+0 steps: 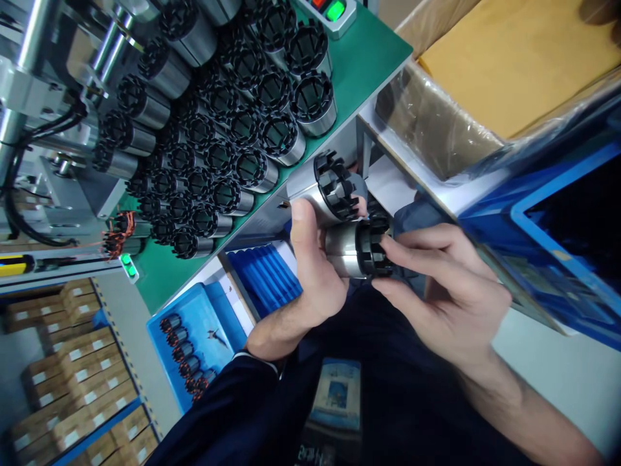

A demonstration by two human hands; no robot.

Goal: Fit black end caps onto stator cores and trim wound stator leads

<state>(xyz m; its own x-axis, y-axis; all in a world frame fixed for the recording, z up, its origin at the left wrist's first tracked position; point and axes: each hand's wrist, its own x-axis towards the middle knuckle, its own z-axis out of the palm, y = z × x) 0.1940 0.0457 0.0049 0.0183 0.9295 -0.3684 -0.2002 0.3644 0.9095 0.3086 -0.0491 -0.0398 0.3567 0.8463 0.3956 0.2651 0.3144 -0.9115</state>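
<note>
Near my body, my left hand (317, 278) is closed around a silvery motor stator core (310, 184) with a black toothed plastic end, its thumb across the metal side. Just below, a second stator core (342, 249) lies sideways against the same hand, its black end facing right. The thumb and fingers of my right hand (451, 291) pinch that black toothed end. My left fingers are mostly hidden behind the two cores. Many similar stator cores (281, 139) stand in rows on the green bench top (359, 65) beyond my hands.
A blue bin (213, 304) at lower left holds several copper-wound stators (182, 349). Machine rods and cables (33, 136) stand at left. A plastic-lined carton (436, 129) is at upper right, beside a blue-framed screen (577, 239). Stacked boxes (87, 362) are on the left.
</note>
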